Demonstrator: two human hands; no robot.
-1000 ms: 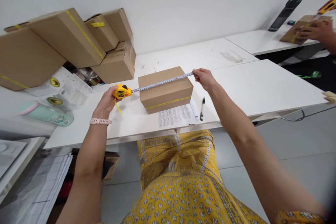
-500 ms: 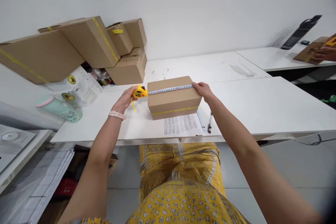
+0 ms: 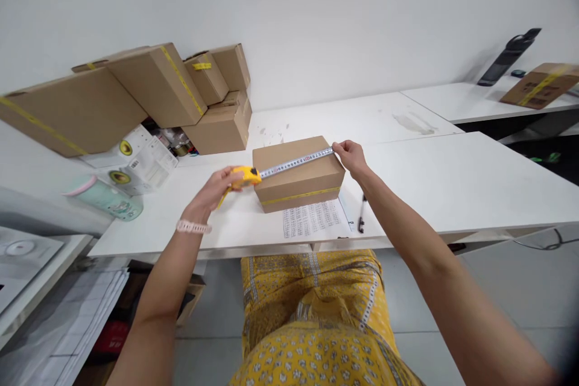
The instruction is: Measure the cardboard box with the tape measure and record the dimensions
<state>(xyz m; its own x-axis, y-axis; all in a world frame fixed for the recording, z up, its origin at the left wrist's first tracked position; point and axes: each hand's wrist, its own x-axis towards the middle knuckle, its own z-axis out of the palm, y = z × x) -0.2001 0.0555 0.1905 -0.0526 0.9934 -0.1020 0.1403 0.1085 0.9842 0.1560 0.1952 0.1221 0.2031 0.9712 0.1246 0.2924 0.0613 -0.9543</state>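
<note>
My left hand (image 3: pixel 216 188) grips the yellow case of a tape measure (image 3: pixel 246 177) at the left end of a closed cardboard box (image 3: pixel 298 178). The pulled-out blade (image 3: pixel 296 163) runs slantwise over the top of this box. At its far end, my right hand (image 3: pixel 349 157) pinches the blade tip by the box's right edge. Yellow tape crosses the front side of the box. A printed sheet of paper (image 3: pixel 312 219) lies partly under the box, and a black pen (image 3: pixel 362 215) rests to the right of it.
Several cardboard boxes (image 3: pixel 154 84) are stacked at the left against the wall. A mint-green tumbler (image 3: pixel 108 198) lies before white avocado-printed cartons (image 3: pixel 154 163). On the right-hand table stand a dark bottle (image 3: pixel 509 57) and a taped box (image 3: pixel 538 85).
My left hand has brought the tape case down and slightly right, so the blade now slants more across the box. Another person's hand at the far right has left the view.
</note>
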